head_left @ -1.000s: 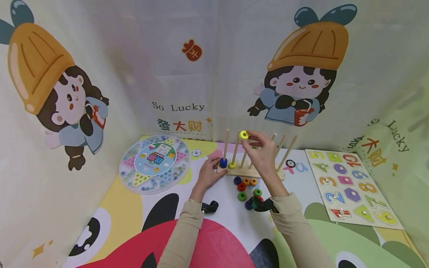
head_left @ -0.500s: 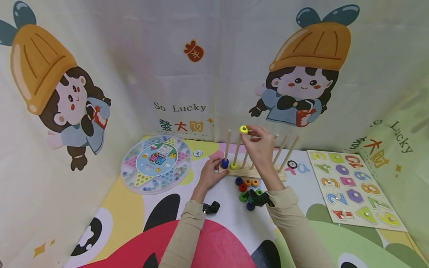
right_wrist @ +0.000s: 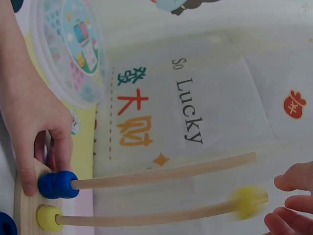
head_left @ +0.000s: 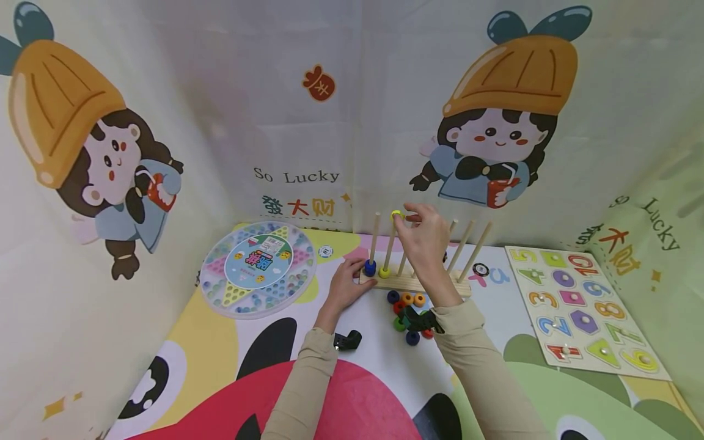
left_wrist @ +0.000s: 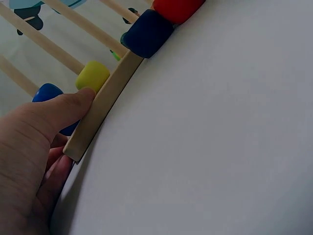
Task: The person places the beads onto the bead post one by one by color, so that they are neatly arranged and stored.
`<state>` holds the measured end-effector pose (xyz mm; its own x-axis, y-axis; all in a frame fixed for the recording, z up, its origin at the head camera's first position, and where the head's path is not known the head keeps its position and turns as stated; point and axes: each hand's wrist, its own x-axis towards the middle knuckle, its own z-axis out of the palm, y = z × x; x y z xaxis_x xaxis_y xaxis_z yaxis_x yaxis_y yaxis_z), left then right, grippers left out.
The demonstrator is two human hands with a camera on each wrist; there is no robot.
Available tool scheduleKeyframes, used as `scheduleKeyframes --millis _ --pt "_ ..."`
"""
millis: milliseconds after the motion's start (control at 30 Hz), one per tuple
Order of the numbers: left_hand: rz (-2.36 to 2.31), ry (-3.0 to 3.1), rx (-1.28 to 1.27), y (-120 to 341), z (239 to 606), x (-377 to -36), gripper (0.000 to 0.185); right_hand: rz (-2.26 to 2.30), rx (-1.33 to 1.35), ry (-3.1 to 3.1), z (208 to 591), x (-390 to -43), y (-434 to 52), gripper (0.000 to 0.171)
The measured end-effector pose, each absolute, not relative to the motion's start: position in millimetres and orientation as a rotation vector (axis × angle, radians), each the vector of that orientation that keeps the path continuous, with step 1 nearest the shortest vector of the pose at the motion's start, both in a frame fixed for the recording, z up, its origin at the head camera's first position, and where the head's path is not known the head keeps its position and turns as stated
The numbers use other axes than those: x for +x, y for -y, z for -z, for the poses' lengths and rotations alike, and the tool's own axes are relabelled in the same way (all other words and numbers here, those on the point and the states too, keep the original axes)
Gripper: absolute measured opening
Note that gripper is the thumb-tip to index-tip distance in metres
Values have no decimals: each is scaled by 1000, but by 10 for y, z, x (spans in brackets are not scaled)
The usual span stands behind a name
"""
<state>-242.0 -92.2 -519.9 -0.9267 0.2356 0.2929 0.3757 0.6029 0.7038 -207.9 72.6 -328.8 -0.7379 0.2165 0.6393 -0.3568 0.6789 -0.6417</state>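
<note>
The grip of my right hand (head_left: pixel 426 241) pinches a yellow ring (head_left: pixel 396 215) at the tip of the second peg (head_left: pixel 388 244), while my left hand (head_left: pixel 345 286) clamps the end of the wooden base (head_left: pixel 412 282) between thumb and fingers on the surface. To seat it well, I judge the ring's hole should stay centred on the peg and the base stay braced. The ring is motion-blurred in the right wrist view, and my hand hides the middle pegs.
</note>
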Motion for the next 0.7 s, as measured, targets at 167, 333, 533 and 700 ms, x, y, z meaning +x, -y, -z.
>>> scheduleKeyframes --millis 167,333,533,700 --pt "1224 2666 -512 910 5199 -2417 62 -1078 129 2175 3292 -2042 -761 22" --pt "1222 2684 -504 907 5195 -2418 63 -1197 223 2147 3331 -1964 -840 20" --pt "1217 2695 -489 910 5186 -2418 63 -1249 233 2146 3510 -1871 -1000 18" --pt "1235 2670 -508 919 5192 -2411 63 -1252 164 2236 3795 -1828 -1149 17"
